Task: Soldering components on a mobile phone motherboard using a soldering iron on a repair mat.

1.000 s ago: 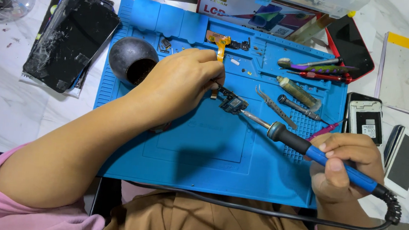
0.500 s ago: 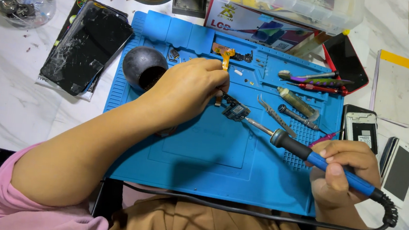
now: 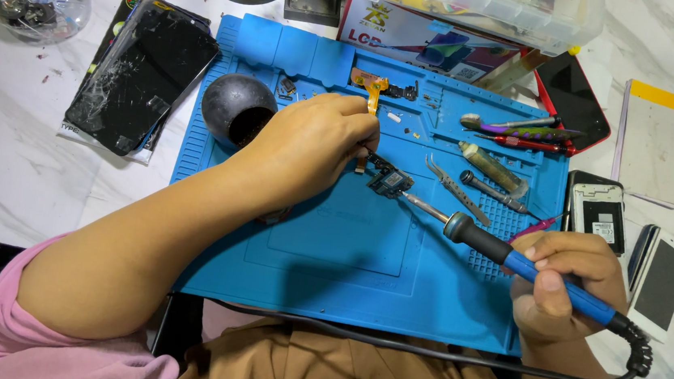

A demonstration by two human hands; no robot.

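My left hand (image 3: 308,150) rests on a blue repair mat (image 3: 331,254) and pinches a small dark electronic part (image 3: 389,181) with an orange flex strip. My right hand (image 3: 560,286) grips a soldering iron (image 3: 510,257) with a blue and black handle. Its metal tip touches the right side of the small part. The iron's black cord (image 3: 420,351) loops along the mat's near edge.
On the mat lie a black bowl-shaped holder (image 3: 237,110), tweezers (image 3: 455,188), screwdrivers (image 3: 521,132) and a small tube (image 3: 493,169). A cracked phone screen (image 3: 139,79) sits to the left; phones (image 3: 658,279) and a notepad (image 3: 652,140) to the right; boxes (image 3: 466,14) behind.
The view has shifted slightly downward, so the mat and hands sit lower in the frame. Both hands keep the same hold; the iron tip stays at the small part.
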